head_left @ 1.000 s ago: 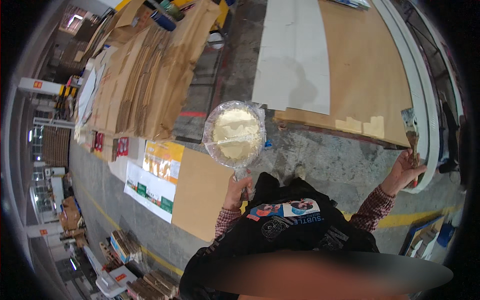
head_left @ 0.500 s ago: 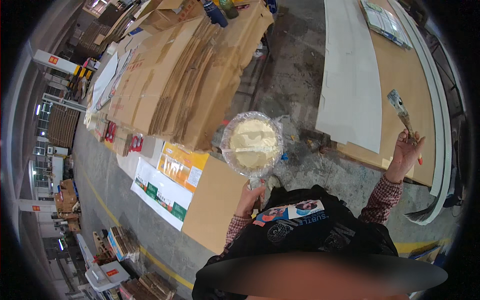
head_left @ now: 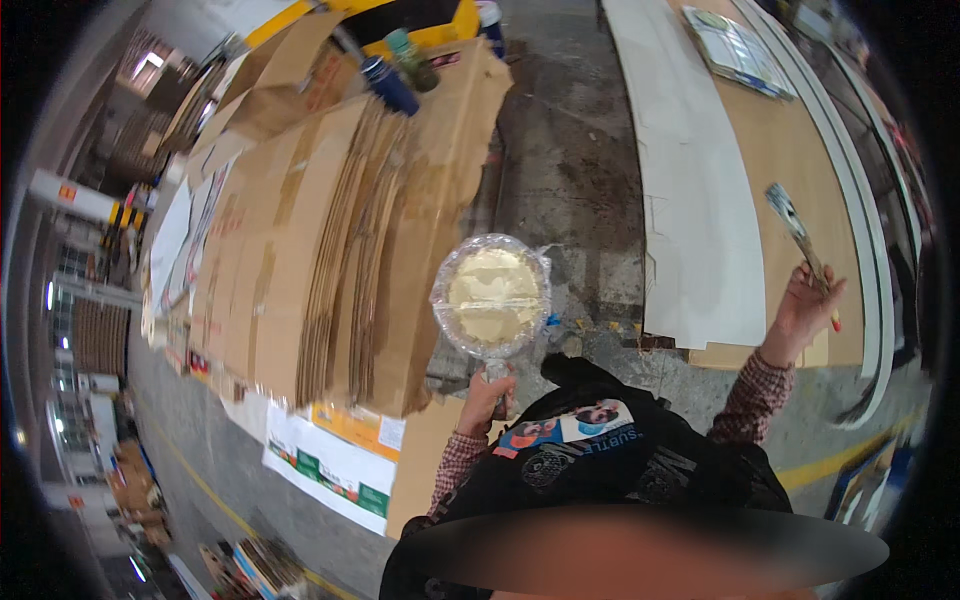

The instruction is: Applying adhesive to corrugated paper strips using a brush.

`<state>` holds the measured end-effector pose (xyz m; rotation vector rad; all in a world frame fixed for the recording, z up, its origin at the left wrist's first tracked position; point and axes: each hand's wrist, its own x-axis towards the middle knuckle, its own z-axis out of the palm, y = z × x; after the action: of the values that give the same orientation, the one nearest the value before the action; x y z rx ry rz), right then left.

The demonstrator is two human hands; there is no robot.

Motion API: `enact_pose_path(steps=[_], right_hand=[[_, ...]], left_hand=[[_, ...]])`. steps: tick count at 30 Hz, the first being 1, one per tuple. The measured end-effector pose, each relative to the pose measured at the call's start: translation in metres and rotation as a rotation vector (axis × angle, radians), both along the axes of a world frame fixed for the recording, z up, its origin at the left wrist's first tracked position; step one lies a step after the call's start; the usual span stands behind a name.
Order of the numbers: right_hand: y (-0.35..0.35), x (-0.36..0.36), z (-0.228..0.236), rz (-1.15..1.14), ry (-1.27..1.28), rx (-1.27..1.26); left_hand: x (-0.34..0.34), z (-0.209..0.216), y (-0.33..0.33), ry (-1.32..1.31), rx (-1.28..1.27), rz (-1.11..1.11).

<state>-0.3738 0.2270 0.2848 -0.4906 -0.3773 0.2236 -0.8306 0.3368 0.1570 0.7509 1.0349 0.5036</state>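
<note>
L hand (head_left: 490,392) clenched round the handle of a round pan (head_left: 441,305), approx. in front of my torso, a bit L of ctr; handle points back twd me. R hand (head_left: 803,302) grasping a flat brush (head_left: 792,222) by its handle, out to my R, bristles up & away from me, red handle end sticking out below the fingers. Brush & pan well apart.

Pan = main container: lined w/ clear crinkled plastic film (head_left: 540,272), film bunched over the rim. Inside: pale cream paste (head_left: 485,285), spread over most of the pan's round, uneven edge; a light strip runs across the mid. Depth of paste: can't tell. Bristles whitish/grey.

Beyond R hand: brown board (head_left: 815,190) w/ white sheet (head_left: 690,170) along its L side; flat clear plastic pkg (head_left: 738,52) at far end, contents unclear.

L of pan: big stack of flattened cardboard (head_left: 290,250). At its far end, dark blue cylindrical bottle (head_left: 390,87) just beside greenish bottle (head_left: 412,62); can't tell what's in either. Carton (head_left: 290,60) w/ raised flaps to their L, inside hidden. Near side of stack: white/green printed sheet (head_left: 330,470) next to yellow one (head_left: 352,428). Grey floor (head_left: 575,190) btwn stack & board.
</note>
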Motion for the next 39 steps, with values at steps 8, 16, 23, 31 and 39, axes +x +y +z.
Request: enact_pose_path(steps=[8,16,23,31,39], right_hand=[[0.081,0.056,0.068,0.013,0.114,0.008],[0.104,0.146,0.044,-0.208,0.067,-0.047],[0.097,0.185,0.029,-0.47,0.095,-0.121],[0.209,0.19,0.063,-0.649,0.07,-0.138],[0.202,0.148,0.058,-0.969,0.271,-0.052]], left_hand=[[0.071,0.083,0.127,0.0,-0.048,-0.094],[0.188,0.055,0.266,-0.007,0.054,-0.348],[0.318,0.022,0.384,-0.095,0.146,-0.656],[0.497,0.028,0.514,-0.135,0.05,-1.221],[0.62,0.029,0.5,-0.199,0.061,-1.705]])
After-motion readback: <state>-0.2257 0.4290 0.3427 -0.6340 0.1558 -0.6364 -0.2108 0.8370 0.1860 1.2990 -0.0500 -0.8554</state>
